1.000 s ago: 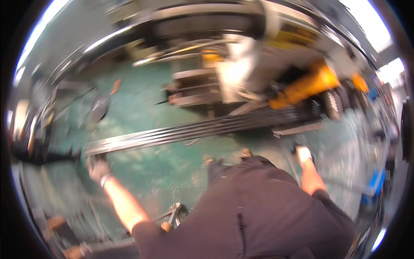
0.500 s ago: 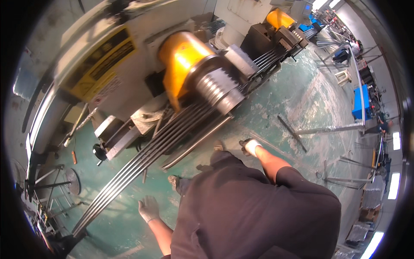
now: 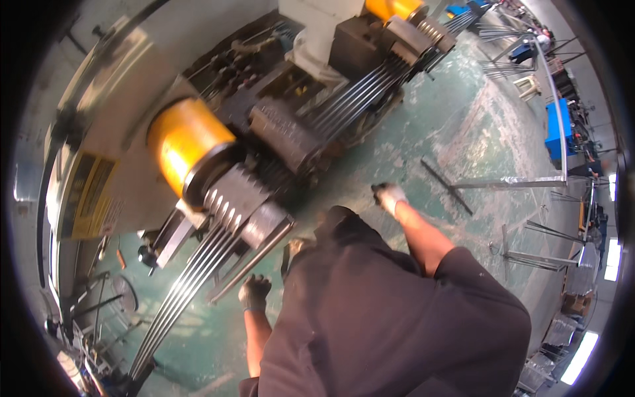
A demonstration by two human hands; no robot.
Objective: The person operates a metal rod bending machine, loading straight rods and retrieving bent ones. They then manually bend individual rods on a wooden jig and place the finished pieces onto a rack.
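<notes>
My left hand (image 3: 254,292) wears a pale work glove and hangs low over the floor, its fingers curled in with nothing visible in them. Just beside it, apart from the hand, is a single metal rod (image 3: 248,266) below the machine's front. Farther right, my right hand (image 3: 389,197), in a white glove with dark fingertips, is held out over the floor. Its fingers are curled too, and I see no object there. Left of my hands, several long parallel metal rods (image 3: 180,296) run beneath a yellow cylinder (image 3: 193,142) and a ridged metal clamp (image 3: 238,198).
A second yellow cylinder (image 3: 395,9) and dark clamp blocks (image 3: 284,135) stand farther along the machine. On the right, a metal frame (image 3: 509,182) lies low across the green floor (image 3: 456,126). A white stool (image 3: 527,87) and blue box (image 3: 559,127) stand beyond.
The machine has shifted leftward in view, showing more of its far section. My left hand has gone from spread fingers to curled ones and moved up and right. My right hand is slightly higher.
</notes>
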